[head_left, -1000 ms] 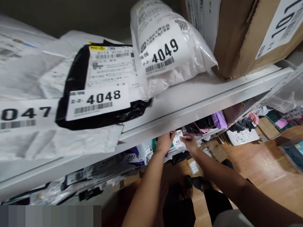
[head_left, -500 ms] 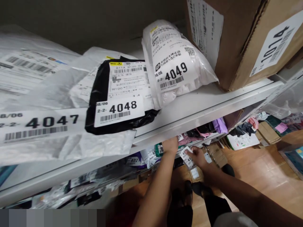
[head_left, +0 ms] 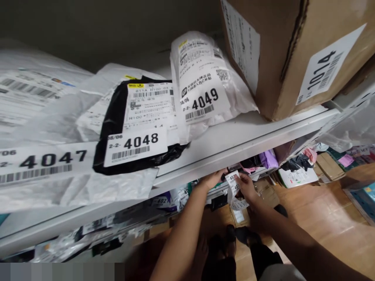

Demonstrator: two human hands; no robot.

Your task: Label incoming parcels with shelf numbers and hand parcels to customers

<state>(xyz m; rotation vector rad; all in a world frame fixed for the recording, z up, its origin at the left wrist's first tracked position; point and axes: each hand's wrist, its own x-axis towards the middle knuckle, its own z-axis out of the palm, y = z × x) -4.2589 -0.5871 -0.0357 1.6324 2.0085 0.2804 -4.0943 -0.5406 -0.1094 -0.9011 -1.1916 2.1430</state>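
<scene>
A strip of white number labels (head_left: 234,186) hangs below the front lip of the grey metal shelf (head_left: 234,150). My right hand (head_left: 247,187) pinches the strip from the right. My left hand (head_left: 213,178) reaches in under the shelf lip to the left of the strip, its fingertips partly hidden by the lip. Parcels on the lower shelf (head_left: 172,195) lie just behind both hands.
On the shelf lie a white bag labelled 4047 (head_left: 43,164), a black bag labelled 4048 (head_left: 137,128), a white bag labelled 4049 (head_left: 205,86) and a cardboard box labelled 10114 (head_left: 293,54). More parcels (head_left: 299,173) and small boxes sit on the wooden floor (head_left: 328,218).
Both hands rose closer to the shelf lip. The label strip came up with my right hand. The view shifted slightly left.
</scene>
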